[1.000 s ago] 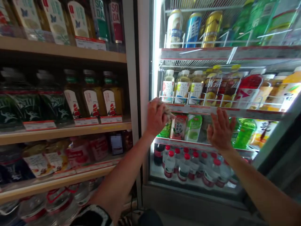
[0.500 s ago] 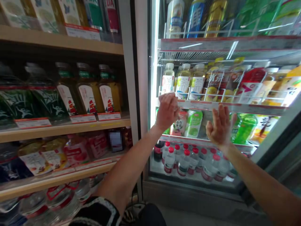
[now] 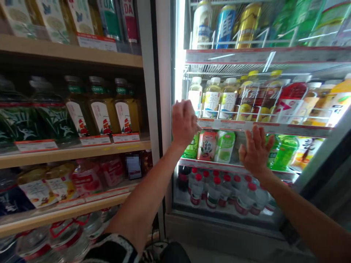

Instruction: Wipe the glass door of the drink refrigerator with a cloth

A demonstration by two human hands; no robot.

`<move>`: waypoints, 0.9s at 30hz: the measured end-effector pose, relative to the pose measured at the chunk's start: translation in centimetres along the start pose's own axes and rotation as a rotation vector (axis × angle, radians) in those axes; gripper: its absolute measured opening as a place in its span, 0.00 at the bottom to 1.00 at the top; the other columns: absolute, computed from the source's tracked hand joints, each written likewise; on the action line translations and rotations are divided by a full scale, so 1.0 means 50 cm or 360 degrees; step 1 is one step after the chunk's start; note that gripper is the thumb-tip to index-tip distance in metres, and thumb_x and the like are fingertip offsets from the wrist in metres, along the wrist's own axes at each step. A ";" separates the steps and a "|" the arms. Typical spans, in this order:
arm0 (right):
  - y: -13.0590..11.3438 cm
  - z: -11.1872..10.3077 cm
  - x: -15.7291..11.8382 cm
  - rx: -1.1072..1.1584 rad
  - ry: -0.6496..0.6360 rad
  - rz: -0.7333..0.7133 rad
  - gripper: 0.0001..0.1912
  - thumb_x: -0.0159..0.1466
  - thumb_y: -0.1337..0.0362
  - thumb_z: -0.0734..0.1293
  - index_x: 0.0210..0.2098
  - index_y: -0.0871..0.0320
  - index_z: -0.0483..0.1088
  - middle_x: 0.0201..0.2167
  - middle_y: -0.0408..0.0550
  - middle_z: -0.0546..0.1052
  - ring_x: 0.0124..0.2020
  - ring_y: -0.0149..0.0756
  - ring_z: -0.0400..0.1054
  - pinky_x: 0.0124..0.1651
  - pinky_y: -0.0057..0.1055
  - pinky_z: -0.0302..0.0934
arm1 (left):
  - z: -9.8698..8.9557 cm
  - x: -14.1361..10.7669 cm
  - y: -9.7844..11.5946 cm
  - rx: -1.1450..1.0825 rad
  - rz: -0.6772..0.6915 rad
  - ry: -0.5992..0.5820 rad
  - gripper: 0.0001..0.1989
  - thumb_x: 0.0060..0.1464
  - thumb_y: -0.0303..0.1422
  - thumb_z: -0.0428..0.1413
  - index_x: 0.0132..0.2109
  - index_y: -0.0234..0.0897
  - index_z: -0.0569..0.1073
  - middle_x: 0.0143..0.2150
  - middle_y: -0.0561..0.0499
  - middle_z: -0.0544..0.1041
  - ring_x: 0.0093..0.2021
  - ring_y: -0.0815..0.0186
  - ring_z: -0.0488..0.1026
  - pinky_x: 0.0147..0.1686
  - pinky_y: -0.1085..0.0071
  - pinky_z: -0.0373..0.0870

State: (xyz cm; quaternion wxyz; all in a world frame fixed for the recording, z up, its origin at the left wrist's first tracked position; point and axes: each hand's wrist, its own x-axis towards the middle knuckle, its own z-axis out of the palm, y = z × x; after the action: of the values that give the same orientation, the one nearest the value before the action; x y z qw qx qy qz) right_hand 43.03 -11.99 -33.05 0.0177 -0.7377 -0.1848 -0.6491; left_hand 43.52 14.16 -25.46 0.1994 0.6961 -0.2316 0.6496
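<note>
My left hand is at the left part of the cooler's glass door, its fingers bent and closed. A small pale edge, which looks like a cloth, shows beside the fingers; most of it is hidden by the hand. My right hand is raised farther right with fingers spread and palm toward the glass, holding nothing. Behind the glass, tea bottles stand on the shelf above the hands. A pink-labelled drink and a green-labelled drink stand between them, one shelf lower.
Left of the cooler is a wooden shelf unit with rows of bottles. A phone-like screen stands on its lower shelf. Red-capped bottles fill the cooler floor, and cans stand at the top.
My left hand has moved left across the glass toward the door's left edge. My right hand stays nearly in place, fingers still spread. The view has shifted slightly.
</note>
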 end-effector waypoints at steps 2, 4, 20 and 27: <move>-0.004 0.002 0.000 0.0015 -0.0008 0.0044 0.31 0.63 0.61 0.56 0.65 0.60 0.49 0.64 0.60 0.56 0.66 0.49 0.47 0.64 0.57 0.34 | -0.001 0.001 -0.007 0.0077 -0.0189 0.0162 0.26 0.62 0.35 0.39 0.65 0.32 0.49 0.66 0.37 0.50 0.69 0.54 0.39 0.66 0.51 0.41; -0.008 0.001 0.001 0.0018 -0.0014 0.0053 0.32 0.63 0.62 0.57 0.65 0.59 0.48 0.65 0.59 0.55 0.66 0.49 0.45 0.64 0.57 0.34 | 0.021 -0.013 0.017 0.0073 0.0060 0.0096 0.27 0.61 0.35 0.41 0.65 0.32 0.49 0.65 0.37 0.53 0.69 0.54 0.39 0.65 0.50 0.43; -0.025 -0.010 0.016 -0.0068 -0.0037 -0.0014 0.36 0.64 0.66 0.56 0.68 0.56 0.35 0.68 0.52 0.46 0.69 0.40 0.36 0.68 0.49 0.29 | 0.028 0.022 0.036 0.0220 0.1142 -0.0293 0.32 0.59 0.30 0.43 0.67 0.33 0.41 0.68 0.42 0.50 0.68 0.59 0.41 0.65 0.59 0.52; -0.028 -0.014 0.015 -0.0038 -0.0039 0.0016 0.36 0.64 0.68 0.55 0.68 0.57 0.34 0.68 0.52 0.45 0.69 0.41 0.35 0.68 0.51 0.28 | 0.004 0.063 0.008 0.0333 0.0697 -0.0049 0.34 0.59 0.30 0.44 0.67 0.30 0.37 0.69 0.39 0.41 0.69 0.54 0.34 0.65 0.50 0.48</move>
State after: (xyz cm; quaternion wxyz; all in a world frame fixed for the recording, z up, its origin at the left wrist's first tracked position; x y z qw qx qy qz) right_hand 42.04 -10.71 -32.53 0.0098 -0.7468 -0.1736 -0.6419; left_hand 43.60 13.53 -22.33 -0.0229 0.6561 -0.3114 0.6871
